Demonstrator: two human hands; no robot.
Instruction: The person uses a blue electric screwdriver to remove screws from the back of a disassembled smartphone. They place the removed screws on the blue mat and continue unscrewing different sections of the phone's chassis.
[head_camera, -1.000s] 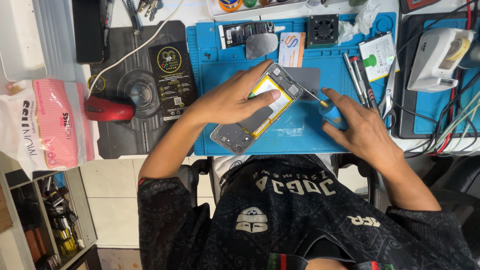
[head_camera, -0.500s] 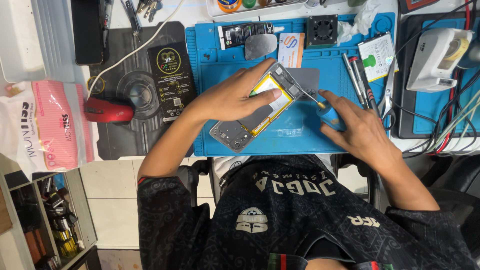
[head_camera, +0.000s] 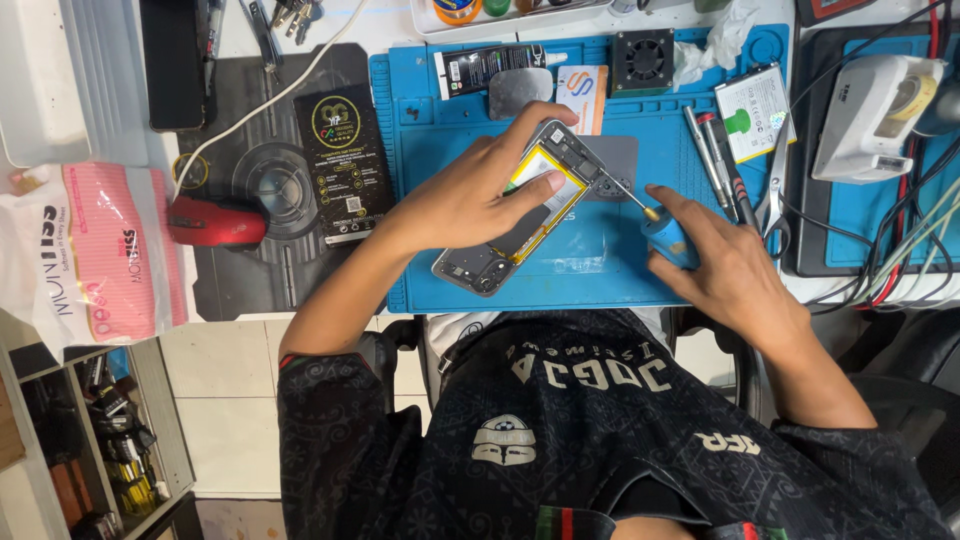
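Open passage exists on the bare lower strip of the blue mat (head_camera: 560, 285), between the opened phone (head_camera: 520, 215) under the left hand (head_camera: 460, 200) and the right hand (head_camera: 720, 270) gripping the blue screwdriver (head_camera: 665, 235). The far edge is obstructed by a black tube (head_camera: 485, 68), a grey metal plate (head_camera: 520, 92), a card (head_camera: 582, 95) and a small fan (head_camera: 642, 60). To the right, spare screwdrivers (head_camera: 712, 150), tweezers (head_camera: 772, 190) and a tangle of cables (head_camera: 890, 260) bar the way, while a red mouse (head_camera: 215, 222) lies on the dark pad (head_camera: 240, 280) left of the mat.

White desk (head_camera: 400, 20), tiled floor (head_camera: 230, 400)
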